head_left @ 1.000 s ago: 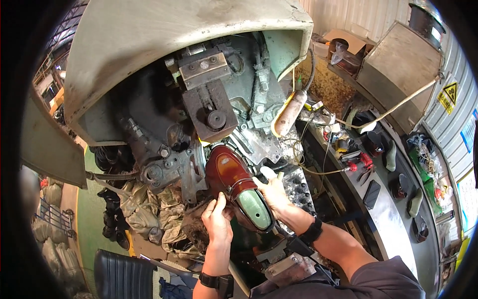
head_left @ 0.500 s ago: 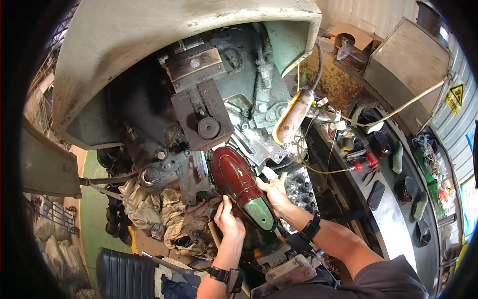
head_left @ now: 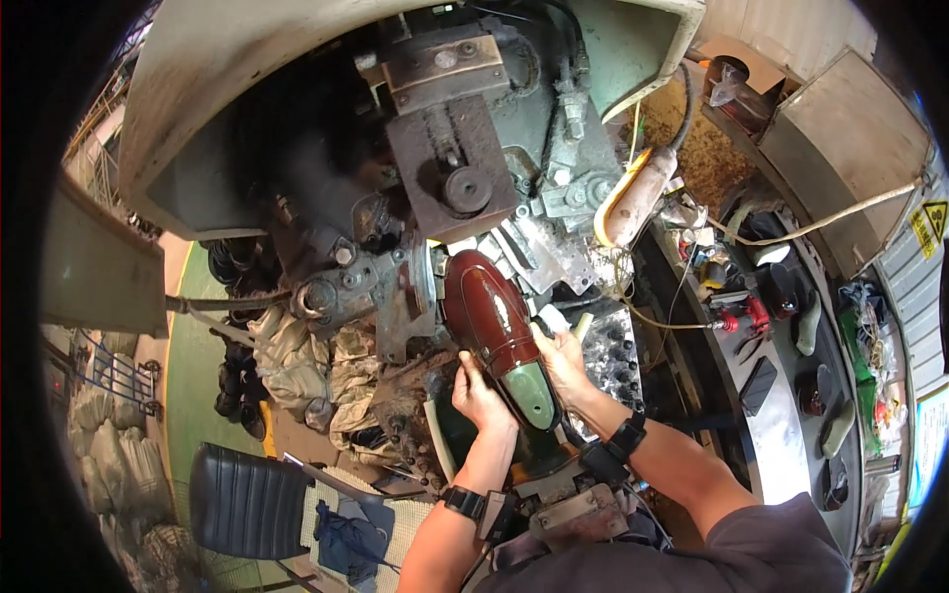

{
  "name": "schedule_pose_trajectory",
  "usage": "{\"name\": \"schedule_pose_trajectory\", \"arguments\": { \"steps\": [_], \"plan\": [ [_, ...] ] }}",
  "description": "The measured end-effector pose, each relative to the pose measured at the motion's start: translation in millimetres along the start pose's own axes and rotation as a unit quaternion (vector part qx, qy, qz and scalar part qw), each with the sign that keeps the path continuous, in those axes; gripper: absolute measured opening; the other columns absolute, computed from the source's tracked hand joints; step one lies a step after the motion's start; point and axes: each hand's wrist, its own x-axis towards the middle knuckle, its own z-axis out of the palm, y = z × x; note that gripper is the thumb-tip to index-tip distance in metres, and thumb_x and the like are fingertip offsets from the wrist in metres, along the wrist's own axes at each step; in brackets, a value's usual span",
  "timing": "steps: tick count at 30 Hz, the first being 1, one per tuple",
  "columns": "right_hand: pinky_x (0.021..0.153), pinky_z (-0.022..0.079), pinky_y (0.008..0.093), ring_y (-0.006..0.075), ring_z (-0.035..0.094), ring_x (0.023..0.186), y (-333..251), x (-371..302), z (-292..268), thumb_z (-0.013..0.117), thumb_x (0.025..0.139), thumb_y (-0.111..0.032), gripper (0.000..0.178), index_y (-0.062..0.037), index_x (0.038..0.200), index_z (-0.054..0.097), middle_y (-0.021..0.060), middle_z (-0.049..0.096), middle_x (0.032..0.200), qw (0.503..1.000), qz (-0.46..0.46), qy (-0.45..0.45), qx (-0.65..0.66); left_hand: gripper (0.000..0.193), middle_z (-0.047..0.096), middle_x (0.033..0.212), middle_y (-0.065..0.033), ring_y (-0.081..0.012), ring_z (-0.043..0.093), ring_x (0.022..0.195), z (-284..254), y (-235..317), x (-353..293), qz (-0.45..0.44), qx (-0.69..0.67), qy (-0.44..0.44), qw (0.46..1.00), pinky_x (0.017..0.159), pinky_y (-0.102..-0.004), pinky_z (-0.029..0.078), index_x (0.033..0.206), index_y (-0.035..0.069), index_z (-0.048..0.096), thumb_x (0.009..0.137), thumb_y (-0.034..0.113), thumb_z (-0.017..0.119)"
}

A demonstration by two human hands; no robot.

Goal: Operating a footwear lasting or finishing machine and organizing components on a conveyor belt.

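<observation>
A glossy dark red shoe upper (head_left: 486, 306) is stretched over a green shoe last (head_left: 531, 393), its toe pointing away from me. My left hand (head_left: 486, 403) grips it from the left side, thumb along the edge near the heel end. On the opposite side my right hand (head_left: 563, 368) is closed round the shoe, its fingers partly hidden beneath. Just beyond the toe stands a soiled machine head with a dark metal block (head_left: 450, 168) and a round knob (head_left: 467, 190). Whether the toe touches the machine I cannot tell.
A lamp (head_left: 636, 203) hangs right of the machine head. The bench (head_left: 776, 435) at right bears a phone (head_left: 758, 385), red-handled tool (head_left: 753, 318), shoe parts and lasts. Cloth sacks (head_left: 287, 356) lie left, behind a black chair (head_left: 247, 502).
The machine shows higher and further right as the view has shifted. Held in both hands, the shoe sits slightly further from the round knob, toward me.
</observation>
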Motion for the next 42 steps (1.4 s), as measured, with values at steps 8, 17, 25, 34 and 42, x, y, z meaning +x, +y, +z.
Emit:
{"name": "schedule_pose_trajectory", "arguments": {
  "steps": [8,17,25,34,42],
  "plan": [
    [0.069,0.06,0.0287,0.0145,0.07,0.082,-9.0,-5.6,3.8,0.066,0.1,-0.014,0.034,-0.0023,0.131,0.057,0.0091,0.073,0.104,0.999,0.032,-0.011,0.013,0.037,0.071,0.094,-0.003,-0.0125,0.065,0.081,5.9,3.9,-4.1,-0.021,-0.026,0.018,0.999,0.072,-0.0298,0.054,0.099,-0.001,0.069,0.105,0.034,0.059],
    [0.066,0.058,0.027,0.0125,0.069,0.078,-15.0,-10.3,4.8,0.067,0.1,-0.019,0.034,-0.0017,0.129,0.058,0.0072,0.071,0.101,0.999,0.029,0.01,-0.022,0.038,0.07,0.111,-0.008,-0.0212,0.069,0.091,11.1,19.3,-11.5,-0.052,-0.004,-0.005,0.999,0.08,-0.0373,0.059,0.117,0.001,0.065,0.107,0.035,0.055],
    [0.056,0.047,0.0224,0.0052,0.059,0.072,-16.6,-14.5,3.4,0.058,0.105,-0.04,0.037,-0.0057,0.116,0.065,0.0006,0.068,0.093,0.994,0.043,-0.034,-0.094,0.045,0.072,0.102,-0.0046,-0.0147,0.063,0.092,-33.0,27.2,1.4,0.023,0.242,-0.154,0.958,0.082,-0.0328,0.051,0.111,-0.002,0.069,0.107,0.039,0.052],
    [0.052,0.038,0.0213,0.0021,0.049,0.061,-17.3,-34.5,-29.3,0.055,0.105,-0.044,0.038,-0.0096,0.118,0.067,-0.0052,0.063,0.084,0.975,0.138,-0.047,-0.166,0.05,0.064,0.115,-0.0121,-0.0288,0.061,0.117,-197.1,8.7,-31.7,0.126,0.866,-0.462,0.143,0.1,-0.0471,0.046,0.114,0.007,0.069,0.076,0.036,0.083],
    [0.082,0.047,0.0316,0.0126,0.055,0.097,-35.8,-54.2,-12.5,0.059,0.103,-0.045,0.039,-0.0072,0.114,0.065,0.0048,0.063,0.105,0.962,0.103,-0.067,-0.244,0.052,0.062,0.106,-0.019,-0.0367,0.063,0.106,-212.0,16.6,-38.9,0.09,0.752,-0.469,0.455,0.086,-0.0436,0.053,0.103,0.0,0.066,0.062,0.019,0.092]
  ]
}}
